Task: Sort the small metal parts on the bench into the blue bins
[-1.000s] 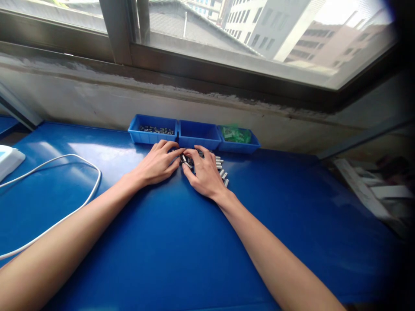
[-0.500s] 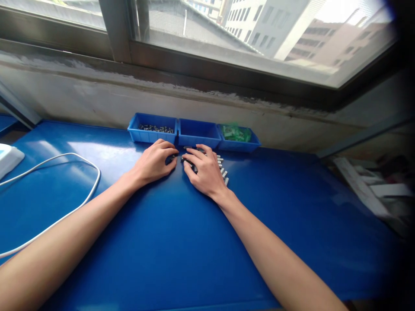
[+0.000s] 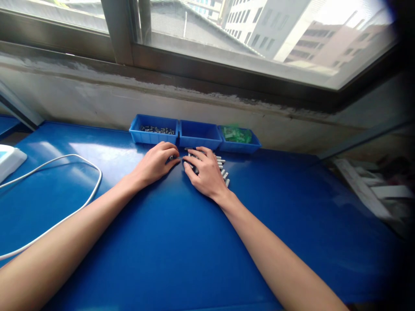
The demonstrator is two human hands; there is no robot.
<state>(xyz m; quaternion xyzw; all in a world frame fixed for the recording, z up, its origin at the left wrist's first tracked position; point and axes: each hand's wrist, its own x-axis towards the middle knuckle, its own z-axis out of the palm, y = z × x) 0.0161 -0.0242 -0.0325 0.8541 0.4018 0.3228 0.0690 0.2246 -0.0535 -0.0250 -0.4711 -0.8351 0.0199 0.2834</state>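
My left hand (image 3: 159,160) is at the middle of the blue table, thumb and forefinger curled toward each other. Something small and metallic-looking (image 3: 173,158) shows between them, too small to name. Just to the right, my right hand (image 3: 205,170) lies palm down with its fingers apart. It rests over a cluster of small parts, and their pale, stick-like ends (image 3: 225,174) stick out past its right side. Dark bits of the same cluster show between the fingers; the rest is hidden under the hand.
Three blue bins stand along the wall: the left bin (image 3: 136,135) with small metal parts, the middle bin (image 3: 199,141) with nothing visible inside, the right bin (image 3: 241,147) with green plastic packets (image 3: 236,134). At left, a white cable (image 3: 100,172) curves near a white device (image 3: 11,160).
The dark piece seen at my left fingertips is now mostly out of sight, with a small metallic glint there instead. My right hand's fingers have shifted slightly over the parts.
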